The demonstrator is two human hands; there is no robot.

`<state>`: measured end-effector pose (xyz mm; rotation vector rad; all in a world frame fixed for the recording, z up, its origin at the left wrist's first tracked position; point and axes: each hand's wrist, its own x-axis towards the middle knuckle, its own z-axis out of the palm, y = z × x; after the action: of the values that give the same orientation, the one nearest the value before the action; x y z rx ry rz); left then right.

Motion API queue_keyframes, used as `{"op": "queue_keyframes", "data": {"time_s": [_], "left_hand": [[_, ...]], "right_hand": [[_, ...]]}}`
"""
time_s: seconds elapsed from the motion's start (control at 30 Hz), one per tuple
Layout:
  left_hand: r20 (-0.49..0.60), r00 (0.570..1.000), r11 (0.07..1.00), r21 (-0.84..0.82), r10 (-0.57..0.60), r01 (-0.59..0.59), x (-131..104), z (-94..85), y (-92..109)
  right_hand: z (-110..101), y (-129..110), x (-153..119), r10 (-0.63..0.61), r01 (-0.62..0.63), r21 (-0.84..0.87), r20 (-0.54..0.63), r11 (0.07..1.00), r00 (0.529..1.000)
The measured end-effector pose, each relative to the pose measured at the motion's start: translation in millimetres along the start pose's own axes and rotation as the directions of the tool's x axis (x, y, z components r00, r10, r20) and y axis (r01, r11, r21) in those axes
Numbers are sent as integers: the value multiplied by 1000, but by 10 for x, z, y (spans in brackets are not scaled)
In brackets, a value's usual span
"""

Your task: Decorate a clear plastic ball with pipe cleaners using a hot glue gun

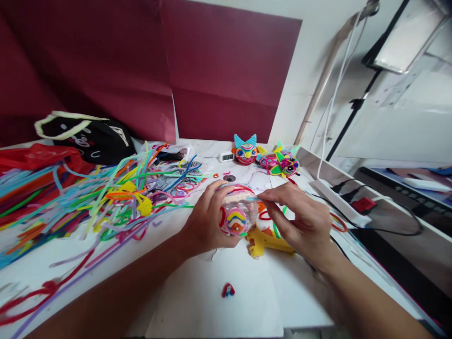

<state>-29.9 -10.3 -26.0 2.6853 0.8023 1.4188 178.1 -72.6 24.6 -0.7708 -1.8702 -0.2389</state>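
Note:
My left hand (201, 228) is closed around the left side of a clear ball (250, 213) partly covered with coloured pipe cleaners. A round pink, yellow and blue coil (236, 222) sits on the ball's near face. At the ball's right edge, the thumb and forefinger of my right hand (305, 219) pinch a light blue pipe cleaner (252, 198) that lies against the ball. Just below the ball is a yellow hot glue gun (270, 243), its right part hidden by my right hand. A small red, white and blue piece (228, 290) lies on the white board (215, 315) in front of me.
Loose pipe cleaners (116, 202) cover the table's left side beside a black bag (102, 141). Two finished pipe-cleaner figures (246, 153) and a small digital clock (226, 157) stand at the back. On the right is a power strip (341, 202) with cables.

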Motion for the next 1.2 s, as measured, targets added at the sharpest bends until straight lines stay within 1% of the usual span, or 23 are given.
{"op": "queue_keyframes", "data": {"time_s": [0.2, 0.37, 0.6, 0.77, 0.87, 1.0, 1.2], "left_hand": [[-4, 1000, 1000, -19, -20, 20, -4, -9, -10], [19, 999, 999, -16, -39, 39, 4, -27, 20], [24, 999, 997, 74, 26, -28, 0, -33, 25], [41, 999, 992, 126, 21, -26, -2, -53, 46], [62, 998, 992, 125, 15, -23, 7, -73, 68], [74, 997, 995, 104, 2, -9, 26, -102, 87], [30, 1000, 998, 70, 4, -6, 52, -127, 107]], "right_hand": [[35, -22, 4, -58, 58, 12, 5, 998, 998], [56, -21, -7, -50, 50, -7, 0, 999, 999], [78, -8, -25, -39, 39, -5, -6, 999, 999], [77, -13, -38, 11, -11, 23, 10, 1000, 1000], [91, -13, -45, 29, -31, 55, 36, 998, 999], [124, -13, -52, 12, -16, 68, 58, 998, 998], [136, 13, -79, 29, -30, 15, 54, 999, 998]]}}
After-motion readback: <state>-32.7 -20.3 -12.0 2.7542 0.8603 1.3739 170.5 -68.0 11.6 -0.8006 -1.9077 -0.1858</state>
